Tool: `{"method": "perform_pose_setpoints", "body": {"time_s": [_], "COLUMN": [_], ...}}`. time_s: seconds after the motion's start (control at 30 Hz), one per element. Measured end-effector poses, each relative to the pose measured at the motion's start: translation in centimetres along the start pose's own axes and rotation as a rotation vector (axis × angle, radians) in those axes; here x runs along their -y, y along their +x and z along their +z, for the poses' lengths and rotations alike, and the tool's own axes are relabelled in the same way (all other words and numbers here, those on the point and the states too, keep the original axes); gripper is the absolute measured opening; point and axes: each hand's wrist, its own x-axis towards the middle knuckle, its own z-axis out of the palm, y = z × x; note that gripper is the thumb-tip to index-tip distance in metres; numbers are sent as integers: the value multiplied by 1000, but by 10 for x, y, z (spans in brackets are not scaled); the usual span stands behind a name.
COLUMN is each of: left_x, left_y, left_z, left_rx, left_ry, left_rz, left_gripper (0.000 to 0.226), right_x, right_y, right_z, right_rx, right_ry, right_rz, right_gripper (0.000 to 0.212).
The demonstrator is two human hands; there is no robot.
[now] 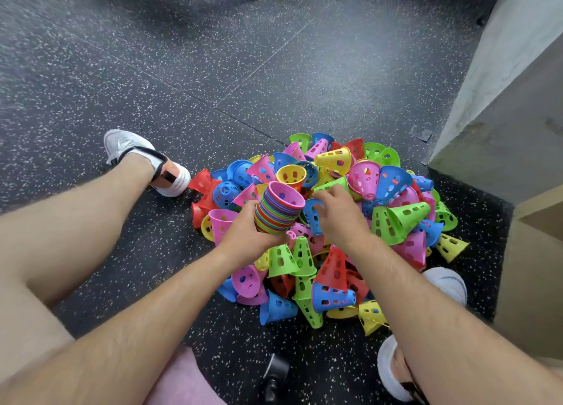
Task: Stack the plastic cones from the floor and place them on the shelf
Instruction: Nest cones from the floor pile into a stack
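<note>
Left hand (248,232), a little left of the frame's centre, is wrapped around the lower part of a stack of nested cones (278,211). The thumb and fingers curl round the striped band of rims. The stack rises from the top of this hand and tilts up and to the right, with its open pink mouth facing the upper right. Just right of the stack, and touching its side, is a single blue cone (312,217) with slotted holes. The right hand (342,214) comes in from the lower right and closes on that blue cone, its fingers bent over the cone's top and its thumb beneath it. The two hands are near each other, with only the stack and the blue cone between them. Under and around both hands, spreading towards the right of the frame, is a loose heap of cones (396,218) in pink, green, yellow, blue and red. They lie tumbled on the dark speckled floor (213,69).
</note>
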Motion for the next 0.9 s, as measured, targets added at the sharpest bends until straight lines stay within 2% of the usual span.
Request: {"method": "perform_pose_setpoints", "body": {"time_s": [0.2,0.33,0.47,0.57,0.67,0.77,0.9], "left_x": [0,3,0,0,1,0,-4], "left_y": [2,1,1,1,4,8,8], "left_z": [5,3,1,1,1,3,6], "left_rx": [6,9,5,5,11,9,11], "left_ry": [-16,-18,-10,1,5,11,20], "left_rz": [-16,-28,-31,-30,-13,-19,-14], "left_gripper": [68,69,68,64,60,60,59], "right_x": [2,6,6,3,0,-1,8], "right_y": [14,20,16,13,10,5,2], "right_z": [13,15,15,6,-9,-24,-39], "right_rx": [25,48,22,-6,-119,-331,-571], "right_ry": [-173,-212,-175,-5,229,436,567], "right_rz": [-9,63,75,81,89,50,-17], "right_gripper": [36,30,25,15,14,11,8]}}
